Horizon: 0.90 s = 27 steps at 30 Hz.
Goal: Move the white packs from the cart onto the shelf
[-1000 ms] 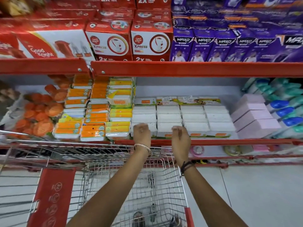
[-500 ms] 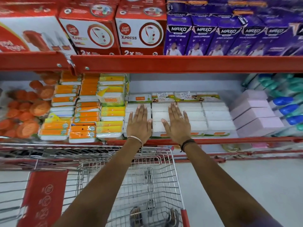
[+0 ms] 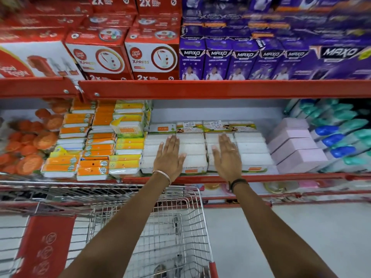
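Several white packs (image 3: 252, 149) lie stacked in rows on the middle red shelf (image 3: 200, 178). My left hand (image 3: 168, 157) rests flat with fingers spread on the left stacks. Over the stacks to the right, my right hand (image 3: 226, 156) is also flat and open. Neither hand holds anything. Below my arms stands the wire cart (image 3: 164, 233); I see no white pack in its basket.
Orange and yellow packs (image 3: 94, 145) fill the shelf to the left, pink boxes (image 3: 293, 147) and blue-capped bottles (image 3: 339, 137) to the right. Red and purple boxes (image 3: 241, 59) stand on the shelf above. A second cart's red flap (image 3: 44, 245) is at lower left.
Both hands went from the shelf's front edge, fingers curled, up onto the white stacks and opened flat. Since half a second ago they have spread further apart.
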Motion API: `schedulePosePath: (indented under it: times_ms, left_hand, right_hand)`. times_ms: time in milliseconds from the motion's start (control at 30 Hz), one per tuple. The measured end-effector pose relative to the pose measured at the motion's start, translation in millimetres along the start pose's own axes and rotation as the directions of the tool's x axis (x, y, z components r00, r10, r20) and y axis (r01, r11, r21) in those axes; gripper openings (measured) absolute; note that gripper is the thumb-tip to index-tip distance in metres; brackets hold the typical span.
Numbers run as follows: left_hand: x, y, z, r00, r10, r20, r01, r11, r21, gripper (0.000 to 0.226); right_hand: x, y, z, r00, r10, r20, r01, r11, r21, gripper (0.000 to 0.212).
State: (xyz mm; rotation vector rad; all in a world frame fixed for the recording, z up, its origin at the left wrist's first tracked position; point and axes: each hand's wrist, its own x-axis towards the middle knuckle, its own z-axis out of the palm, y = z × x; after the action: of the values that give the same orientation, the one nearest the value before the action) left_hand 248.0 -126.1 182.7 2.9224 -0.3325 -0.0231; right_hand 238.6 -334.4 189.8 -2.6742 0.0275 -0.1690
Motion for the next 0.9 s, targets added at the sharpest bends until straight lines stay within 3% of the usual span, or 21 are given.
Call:
schedulePosePath:
  times_ms: [133,333,633,900]
  left_hand:
    - [4.2,35.8,7.0,0.993,0.114,0.012,-0.114,0.993,-0.008,0.061]
    - [12.2,59.7,24.5,1.0,0.026,0.002,-0.026,0.999,0.026,0.061]
    - [19.7,69.0,36.6,0.998,-0.002,-0.062,0.007,0.997,0.078,0.059]
    - [17.1,70.3,23.8,0.999,-0.02,0.041,0.018,0.999,0.05,0.058]
  right_hand:
    - [-8.2,47.8,-21.5,1.0,0.01,0.024,-0.008,0.996,-0.086,0.067]
    - [-4.7,68.2,-13.0,0.986,-0.064,0.156,0.106,0.955,-0.277,0.074]
    - [-5.3,70.9,-5.6,0.989,-0.117,0.087,0.137,0.955,-0.265,0.073]
    - [-1.5,68.0,-17.6,0.969,-0.087,0.23,0.148,0.954,-0.262,0.069]
